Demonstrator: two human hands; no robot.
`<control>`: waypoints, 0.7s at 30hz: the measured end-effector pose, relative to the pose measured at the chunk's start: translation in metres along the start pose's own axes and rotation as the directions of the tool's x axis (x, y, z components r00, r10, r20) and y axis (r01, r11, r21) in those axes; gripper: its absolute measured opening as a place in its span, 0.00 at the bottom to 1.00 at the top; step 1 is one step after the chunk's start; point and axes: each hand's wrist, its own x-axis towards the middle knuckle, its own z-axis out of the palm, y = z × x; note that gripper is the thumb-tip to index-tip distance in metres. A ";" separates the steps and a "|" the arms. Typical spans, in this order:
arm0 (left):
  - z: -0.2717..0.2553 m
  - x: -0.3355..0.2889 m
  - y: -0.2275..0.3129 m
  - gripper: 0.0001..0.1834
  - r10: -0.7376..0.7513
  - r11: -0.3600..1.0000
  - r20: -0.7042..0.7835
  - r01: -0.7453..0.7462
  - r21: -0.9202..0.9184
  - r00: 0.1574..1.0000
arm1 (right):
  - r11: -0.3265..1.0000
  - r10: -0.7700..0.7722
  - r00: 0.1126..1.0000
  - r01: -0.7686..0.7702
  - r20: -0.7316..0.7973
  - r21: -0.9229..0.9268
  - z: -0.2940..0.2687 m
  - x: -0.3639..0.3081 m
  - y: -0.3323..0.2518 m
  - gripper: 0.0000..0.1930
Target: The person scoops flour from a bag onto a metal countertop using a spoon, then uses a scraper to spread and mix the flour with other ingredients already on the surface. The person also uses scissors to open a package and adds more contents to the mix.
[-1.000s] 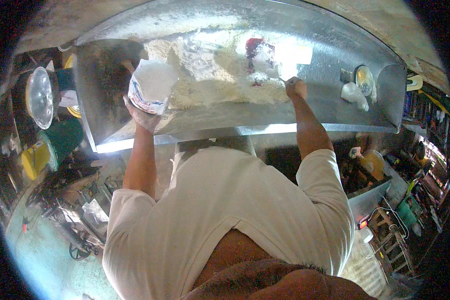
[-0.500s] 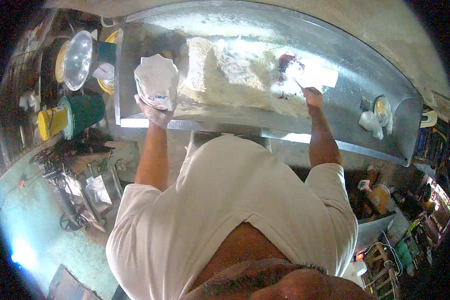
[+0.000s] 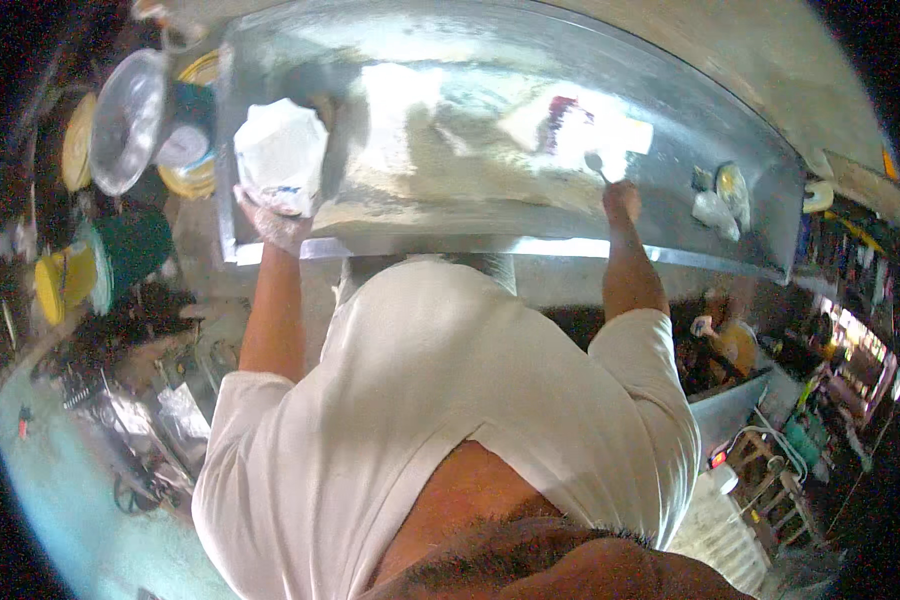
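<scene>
My left hand [image 3: 282,226], dusted with white powder, is closed around a white container with a jagged, cut-looking rim [image 3: 282,150]. It is held over the left end of a long metal trough [image 3: 390,244]. My right hand [image 3: 621,200] grips a small spoon-like tool [image 3: 595,163], its dark rounded end over the bright powder at the trough's right half. White powder [image 3: 398,110] lies in the middle of the trough, and a dark red patch of powder [image 3: 562,112] shows left of the spoon. Glare hides detail around the spoon.
At the trough's right end lie a clear plastic bag [image 3: 715,212] and a round yellowish item [image 3: 732,188]. A clear basin [image 3: 128,122], a dark green bucket [image 3: 135,250] and a yellow bucket [image 3: 62,282] stand to the left. Machine parts and clutter fill both lower sides.
The whole view has shifted, so the trough and both hands appear farther left. The spoon's rounded end now shows more plainly. Both hands keep their holds.
</scene>
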 end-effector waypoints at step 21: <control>-0.076 -0.010 0.120 0.41 0.122 0.988 0.484 -0.057 -0.145 0.867 | 0.548 -0.697 0.716 0.563 -0.035 0.619 0.063 -0.141 -0.225 0.16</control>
